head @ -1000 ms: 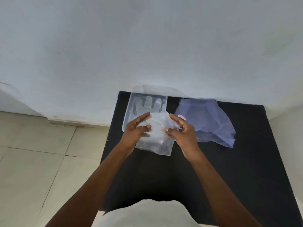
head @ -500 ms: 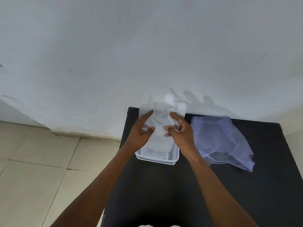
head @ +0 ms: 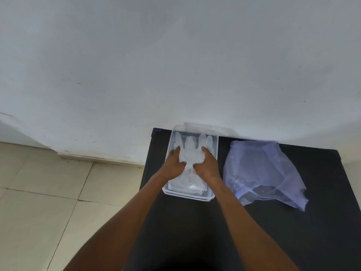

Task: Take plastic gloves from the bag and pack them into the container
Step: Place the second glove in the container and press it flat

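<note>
A clear plastic glove (head: 191, 148) lies spread in the clear rectangular container (head: 188, 196) at the table's far left, its fingers pointing to the wall. My left hand (head: 173, 164) holds the glove's left side, palm down, and my right hand (head: 207, 166) holds its right side, both reaching inside the container. Under the glove lie more folded clear gloves (head: 188, 185). The crumpled bluish plastic bag (head: 259, 173) lies to the right of the container, apart from my hands.
The black table (head: 195, 235) stands against a white wall (head: 175, 65). Its left edge runs just left of the container, with the tiled floor (head: 48, 192) beyond it. The container's far end is at the wall.
My hands have carried the glove from above the table forward and down into the container, where it is now spread out. The bag has not moved.
</note>
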